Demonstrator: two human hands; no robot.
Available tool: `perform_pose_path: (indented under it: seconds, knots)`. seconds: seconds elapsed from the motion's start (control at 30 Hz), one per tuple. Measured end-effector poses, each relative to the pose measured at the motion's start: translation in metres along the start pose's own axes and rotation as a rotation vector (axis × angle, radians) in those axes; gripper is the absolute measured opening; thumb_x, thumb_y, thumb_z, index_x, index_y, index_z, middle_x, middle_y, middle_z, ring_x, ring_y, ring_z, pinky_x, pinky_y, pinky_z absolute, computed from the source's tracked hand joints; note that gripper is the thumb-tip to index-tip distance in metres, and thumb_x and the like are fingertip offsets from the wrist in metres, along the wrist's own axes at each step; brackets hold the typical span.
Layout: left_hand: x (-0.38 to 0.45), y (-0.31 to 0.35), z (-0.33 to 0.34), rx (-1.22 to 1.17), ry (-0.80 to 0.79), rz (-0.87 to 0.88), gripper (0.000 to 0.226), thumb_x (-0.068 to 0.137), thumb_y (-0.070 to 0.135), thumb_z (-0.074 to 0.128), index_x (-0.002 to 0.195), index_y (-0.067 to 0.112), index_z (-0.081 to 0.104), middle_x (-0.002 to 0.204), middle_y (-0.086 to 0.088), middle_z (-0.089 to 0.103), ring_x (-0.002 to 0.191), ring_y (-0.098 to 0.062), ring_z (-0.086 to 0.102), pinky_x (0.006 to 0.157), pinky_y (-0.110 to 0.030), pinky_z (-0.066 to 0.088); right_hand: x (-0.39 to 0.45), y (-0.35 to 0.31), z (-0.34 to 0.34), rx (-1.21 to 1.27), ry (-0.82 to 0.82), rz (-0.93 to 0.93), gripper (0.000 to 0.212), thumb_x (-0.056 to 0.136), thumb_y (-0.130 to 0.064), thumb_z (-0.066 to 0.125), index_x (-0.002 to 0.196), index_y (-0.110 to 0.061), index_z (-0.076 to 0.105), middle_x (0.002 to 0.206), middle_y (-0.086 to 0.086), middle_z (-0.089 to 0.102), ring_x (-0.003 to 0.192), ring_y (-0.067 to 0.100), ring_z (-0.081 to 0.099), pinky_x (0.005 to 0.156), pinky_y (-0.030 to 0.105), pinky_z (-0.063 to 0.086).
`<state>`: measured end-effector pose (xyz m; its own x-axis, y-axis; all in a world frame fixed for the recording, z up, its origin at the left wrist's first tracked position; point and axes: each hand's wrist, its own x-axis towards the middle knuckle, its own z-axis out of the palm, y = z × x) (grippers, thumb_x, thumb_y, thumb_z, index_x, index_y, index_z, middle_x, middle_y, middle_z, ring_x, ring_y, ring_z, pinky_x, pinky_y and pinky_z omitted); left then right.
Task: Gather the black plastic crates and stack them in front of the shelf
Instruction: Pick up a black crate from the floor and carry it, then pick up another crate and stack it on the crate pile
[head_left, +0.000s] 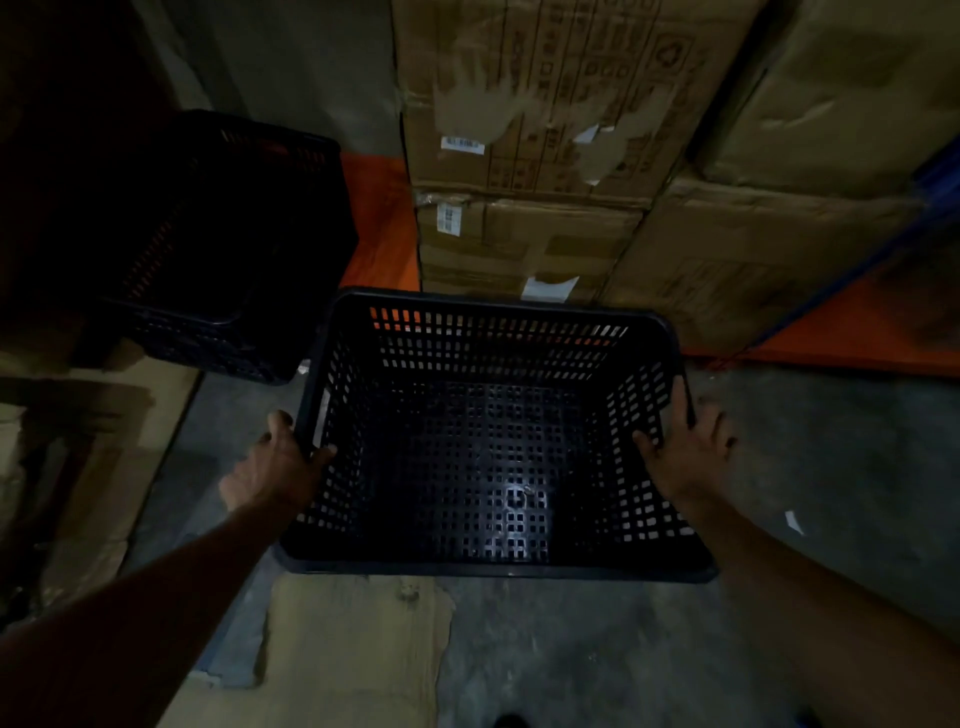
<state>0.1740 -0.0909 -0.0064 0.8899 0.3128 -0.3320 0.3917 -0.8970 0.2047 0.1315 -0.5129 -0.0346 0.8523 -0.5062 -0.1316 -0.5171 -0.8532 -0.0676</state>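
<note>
Head view showed the job partly done, as far as could be judged: one black crate (488, 441) was in the person's grip, and a second, darker crate (228, 249) sat to the left, raised on what looked like flattened cardboard or a low pile, just beside the orange base of the shelf (382, 223). Whether that second crate was a single one or already a small stack could not be told in the dim light. The held crate was empty, open side up, its mesh floor catching a patch of light, and it lay directly below the camera, in front of the cartons (540, 156) stacked on the shelf. The left hand (278, 462) was closed over the crate's left rim, thumb inside the wall and fingers wrapped outside. The right hand (685, 452) was closed likewise on the right rim, thumb inside against the mesh. The crate thus sat squarely between the two hands, held at mid-length of its long sides, its far rim close to the cartons. Whether it rested on the concrete floor (831, 467) or hung just above it could not be told. What seemed left was to bring this crate onto the other one, and to fetch any others out of view.
</note>
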Motion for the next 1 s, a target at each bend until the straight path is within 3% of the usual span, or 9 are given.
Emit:
perform_pose_path:
  seconds: [0.1, 0.3, 0.4, 0.47, 0.6, 0.7, 0.83, 0.9, 1.0]
  knots:
    - [-0.001, -0.004, -0.018, -0.104, -0.001, 0.082, 0.075, 0.08, 0.064, 0.056, 0.137, 0.024, 0.027, 0.137, -0.016, 0.052, 0.113, -0.044, 0.059, 0.083, -0.05, 0.045, -0.02, -0.032, -0.016, -0.018, -0.022, -0.111, 0.076, 0.088, -0.058, 0.047, 0.152, -0.03, 0.016, 0.151, 0.018, 0.023, 0.135, 0.042, 0.026, 0.107, 0.057, 0.023]
    - [0.008, -0.047, -0.066, -0.218, -0.019, 0.124, 0.067, 0.084, 0.059, 0.052, 0.137, 0.024, 0.032, 0.14, -0.01, 0.049, 0.118, -0.038, 0.056, 0.087, -0.049, 0.047, -0.063, -0.157, -0.048, 0.22, -0.148, -0.328, 0.066, 0.091, -0.063, 0.035, 0.15, -0.035, 0.022, 0.146, 0.008, 0.027, 0.133, 0.032, 0.029, 0.104, 0.05, 0.025]
    - [0.028, -0.094, -0.09, -0.327, -0.046, 0.035, 0.063, 0.085, 0.056, 0.053, 0.135, 0.022, 0.038, 0.132, -0.013, 0.056, 0.117, -0.036, 0.057, 0.093, -0.047, 0.048, -0.082, -0.24, -0.062, 0.335, -0.249, -0.453, 0.063, 0.092, -0.061, 0.036, 0.149, -0.035, 0.024, 0.141, 0.006, 0.03, 0.13, 0.03, 0.033, 0.103, 0.048, 0.026]
    - [0.041, -0.121, -0.099, -0.456, -0.101, -0.027, 0.055, 0.088, 0.051, 0.053, 0.13, 0.017, 0.044, 0.115, -0.015, 0.064, 0.111, -0.036, 0.06, 0.093, -0.044, 0.049, -0.094, -0.288, -0.07, 0.426, -0.294, -0.467, 0.061, 0.092, -0.06, 0.038, 0.147, -0.035, 0.029, 0.142, 0.003, 0.032, 0.133, 0.028, 0.032, 0.105, 0.049, 0.025]
    - [0.076, -0.172, -0.119, -0.668, -0.202, -0.098, 0.043, 0.092, 0.041, 0.054, 0.121, 0.009, 0.048, 0.09, -0.012, 0.058, 0.095, -0.04, 0.064, 0.081, -0.044, 0.051, -0.111, -0.382, -0.078, 0.571, -0.362, -0.472, 0.059, 0.092, -0.059, 0.041, 0.143, -0.031, 0.036, 0.14, 0.003, 0.04, 0.134, 0.025, 0.035, 0.109, 0.046, 0.03]
    - [0.109, -0.196, -0.121, -0.783, -0.228, -0.137, 0.043, 0.092, 0.038, 0.055, 0.122, 0.007, 0.048, 0.074, -0.009, 0.054, 0.072, -0.031, 0.058, 0.066, -0.04, 0.047, -0.109, -0.435, -0.074, 0.659, -0.383, -0.478, 0.06, 0.09, -0.059, 0.045, 0.141, -0.028, 0.039, 0.138, 0.003, 0.042, 0.129, 0.024, 0.043, 0.107, 0.047, 0.037]
    - [0.155, -0.211, -0.109, -0.942, -0.283, -0.177, 0.045, 0.096, 0.035, 0.05, 0.128, 0.004, 0.045, 0.082, -0.007, 0.053, 0.062, -0.02, 0.047, 0.058, -0.031, 0.041, -0.082, -0.484, -0.051, 0.733, -0.426, -0.462, 0.055, 0.093, -0.048, 0.05, 0.14, -0.022, 0.043, 0.13, 0.005, 0.05, 0.117, 0.021, 0.053, 0.095, 0.032, 0.043]
    - [0.181, -0.207, -0.1, -1.039, -0.302, -0.238, 0.045, 0.096, 0.037, 0.048, 0.129, 0.006, 0.043, 0.074, -0.003, 0.046, 0.056, -0.019, 0.041, 0.055, -0.027, 0.037, -0.058, -0.5, -0.036, 0.764, -0.465, -0.432, 0.052, 0.094, -0.043, 0.052, 0.14, -0.02, 0.044, 0.12, 0.005, 0.054, 0.112, 0.019, 0.053, 0.087, 0.026, 0.04]
    - [0.233, -0.193, -0.086, -1.068, -0.293, -0.301, 0.048, 0.095, 0.045, 0.045, 0.128, 0.01, 0.04, 0.072, -0.003, 0.044, 0.055, -0.021, 0.043, 0.05, -0.024, 0.041, -0.009, -0.534, -0.006, 0.798, -0.536, -0.36, 0.051, 0.094, -0.037, 0.055, 0.14, -0.018, 0.042, 0.121, 0.001, 0.052, 0.118, 0.017, 0.051, 0.089, 0.024, 0.039]
